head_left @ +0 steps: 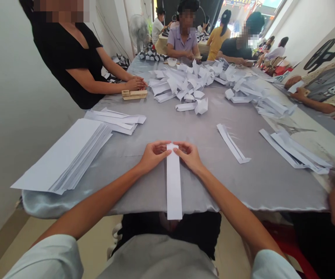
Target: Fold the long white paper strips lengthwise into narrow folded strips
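Note:
A long white paper strip (173, 182) lies lengthwise in front of me on the grey tablecloth (185, 128), its near end hanging over the table edge. My left hand (152, 154) presses the strip's far end from the left, fingers curled and pinching the paper. From the right, my right hand (188, 154) does the same, fingertips bent onto the far corner. Both hands meet at the strip's top end.
A stack of white sheets (65, 157) lies at my left, folded strips (116, 119) behind it. More strips (233, 144) (295, 153) lie at right. A heap of folded paper pieces (190, 83) fills the table's middle. Other people sit around; one person's hands rest by a wooden block (134, 94).

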`<control>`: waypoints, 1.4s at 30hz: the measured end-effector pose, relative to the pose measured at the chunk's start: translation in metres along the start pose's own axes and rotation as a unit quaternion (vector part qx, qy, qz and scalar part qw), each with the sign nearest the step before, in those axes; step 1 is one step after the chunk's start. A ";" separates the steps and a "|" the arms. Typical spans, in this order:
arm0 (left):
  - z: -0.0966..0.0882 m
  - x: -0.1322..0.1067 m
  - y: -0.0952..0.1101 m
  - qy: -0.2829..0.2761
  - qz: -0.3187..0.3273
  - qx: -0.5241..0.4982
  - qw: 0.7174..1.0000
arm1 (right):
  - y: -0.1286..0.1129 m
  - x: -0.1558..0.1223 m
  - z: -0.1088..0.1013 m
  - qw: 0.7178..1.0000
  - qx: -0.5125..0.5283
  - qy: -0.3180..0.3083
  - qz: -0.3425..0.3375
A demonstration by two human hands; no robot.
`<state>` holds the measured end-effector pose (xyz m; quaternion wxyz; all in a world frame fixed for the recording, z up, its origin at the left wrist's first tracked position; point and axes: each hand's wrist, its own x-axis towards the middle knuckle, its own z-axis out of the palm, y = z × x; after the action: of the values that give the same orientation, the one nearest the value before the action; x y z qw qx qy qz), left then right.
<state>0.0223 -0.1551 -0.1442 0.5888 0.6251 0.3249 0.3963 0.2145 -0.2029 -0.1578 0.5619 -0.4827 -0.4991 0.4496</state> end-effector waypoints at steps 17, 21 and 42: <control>0.001 -0.001 -0.002 0.001 0.005 0.028 1.000 | -0.002 -0.002 0.002 1.000 -0.001 0.019 0.004; 0.001 0.000 -0.003 0.014 0.010 0.007 1.000 | -0.002 -0.003 0.002 1.000 0.007 0.013 0.002; 0.003 -0.002 0.006 0.036 -0.081 -0.049 0.995 | -0.008 -0.007 0.003 0.998 -0.060 0.005 0.008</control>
<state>0.0236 -0.1584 -0.1384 0.6370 0.5525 0.3750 0.3851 0.2111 -0.2103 -0.1502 0.5304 -0.5219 -0.5188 0.4209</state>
